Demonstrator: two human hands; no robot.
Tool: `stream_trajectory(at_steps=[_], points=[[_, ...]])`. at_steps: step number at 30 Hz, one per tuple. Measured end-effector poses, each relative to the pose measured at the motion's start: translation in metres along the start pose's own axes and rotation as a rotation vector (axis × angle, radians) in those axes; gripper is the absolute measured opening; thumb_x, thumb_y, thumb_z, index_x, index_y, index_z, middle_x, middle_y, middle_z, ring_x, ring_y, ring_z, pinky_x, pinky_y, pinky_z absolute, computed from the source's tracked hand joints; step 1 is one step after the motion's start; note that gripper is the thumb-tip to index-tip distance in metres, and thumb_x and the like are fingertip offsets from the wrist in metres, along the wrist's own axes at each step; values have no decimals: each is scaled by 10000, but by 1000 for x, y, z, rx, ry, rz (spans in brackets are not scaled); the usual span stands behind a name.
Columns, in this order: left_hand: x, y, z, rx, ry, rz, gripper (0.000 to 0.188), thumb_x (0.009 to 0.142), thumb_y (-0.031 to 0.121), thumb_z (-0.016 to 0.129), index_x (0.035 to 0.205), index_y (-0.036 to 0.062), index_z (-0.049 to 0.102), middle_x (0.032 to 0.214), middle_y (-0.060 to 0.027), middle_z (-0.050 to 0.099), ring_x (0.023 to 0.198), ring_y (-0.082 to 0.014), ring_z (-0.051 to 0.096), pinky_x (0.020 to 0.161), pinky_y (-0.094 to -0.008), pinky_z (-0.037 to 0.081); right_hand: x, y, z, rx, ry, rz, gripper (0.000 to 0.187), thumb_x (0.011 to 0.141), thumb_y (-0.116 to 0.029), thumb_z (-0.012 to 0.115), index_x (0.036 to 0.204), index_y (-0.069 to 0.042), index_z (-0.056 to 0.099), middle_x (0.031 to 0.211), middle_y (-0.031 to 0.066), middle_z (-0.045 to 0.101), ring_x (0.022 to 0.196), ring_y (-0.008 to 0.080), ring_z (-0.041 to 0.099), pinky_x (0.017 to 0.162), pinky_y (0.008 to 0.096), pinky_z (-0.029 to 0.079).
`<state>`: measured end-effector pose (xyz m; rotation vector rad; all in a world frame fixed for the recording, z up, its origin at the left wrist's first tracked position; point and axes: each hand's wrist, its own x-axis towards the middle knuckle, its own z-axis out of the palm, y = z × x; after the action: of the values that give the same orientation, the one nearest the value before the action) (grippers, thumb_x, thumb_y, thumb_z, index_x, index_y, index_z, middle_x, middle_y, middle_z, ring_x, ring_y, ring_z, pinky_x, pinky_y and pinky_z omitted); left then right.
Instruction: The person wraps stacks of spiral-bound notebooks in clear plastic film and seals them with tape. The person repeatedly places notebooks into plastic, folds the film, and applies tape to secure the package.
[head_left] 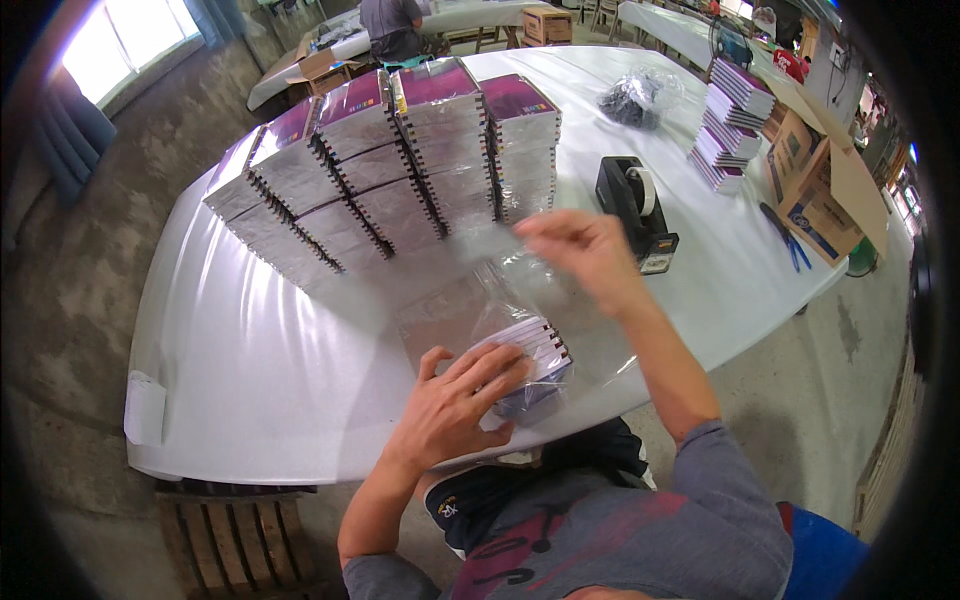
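Clear plastic bag [505,290] half over a small bundle of notebooks [528,362], bundle lying at the near edge of the white table [250,350], right under the grip. Left hand [455,400] flat on top of the bundle, fingers spread wide, pressing it down rather than clasping it. Right hand [580,250] lifted up and away from that grip, fingertips pinched narrow on the bag's open end, film pulled taut between the two hands.

Judged about midway on this one bundle: notebooks seemingly inside the bag, mouth not yet folded or sealed. Black tape dispenser [636,208] just beyond the right hand, within easy reach, no tape visibly pulled from it. Cannot tell whether the far end of the bundle was fully covered, film too glassy to read.

Beyond the left hand, tall rows of spiral notebooks [390,160] leaning in stacks across the table, shiny as if wrapped, though hard to be sure. Further off past the right hand, a shorter stack of notebooks [730,125], a dark lump in a clear bag [635,98], open cardboard boxes [820,190] at the table's corner and blue scissors [790,245] beside them. Another person [392,28] seated at a far table, back turned
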<state>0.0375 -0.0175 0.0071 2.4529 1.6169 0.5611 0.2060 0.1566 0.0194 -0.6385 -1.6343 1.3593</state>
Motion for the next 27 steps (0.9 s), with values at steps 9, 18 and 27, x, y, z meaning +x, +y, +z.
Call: stream_trajectory(at_steps=[9, 18, 27], points=[[9, -2, -4, 8, -158, -64, 807, 543, 296, 804, 1270, 469, 499, 1468, 33, 362, 1397, -214, 248, 1036, -544, 170, -27, 36, -188, -878, 492, 153, 334, 846, -327, 661, 1058, -69, 659, 1022, 42, 630, 798, 123, 531, 737, 267, 421], [8, -4, -6, 65, -207, -87, 906, 540, 332, 811, 1332, 508, 408, 1529, 46, 239, 1442, -279, 56, 1083, -578, -68, -22, 61, -191, -284, 319, 631, 465, 776, -554, 649, 1028, -163, 662, 1240, 78, 559, 1284, 263, 341, 958, 572, 229], [8, 0, -8, 67, -221, -111, 871, 558, 295, 820, 1313, 497, 436, 1527, 48, 241, 1436, -333, 10, 1072, -609, -89, -40, 77, -168, 336, 552, 367, 342, 814, -354, 662, 1112, -192, 624, 1144, -18, 538, 1174, 190, 387, 880, 544, 304]])
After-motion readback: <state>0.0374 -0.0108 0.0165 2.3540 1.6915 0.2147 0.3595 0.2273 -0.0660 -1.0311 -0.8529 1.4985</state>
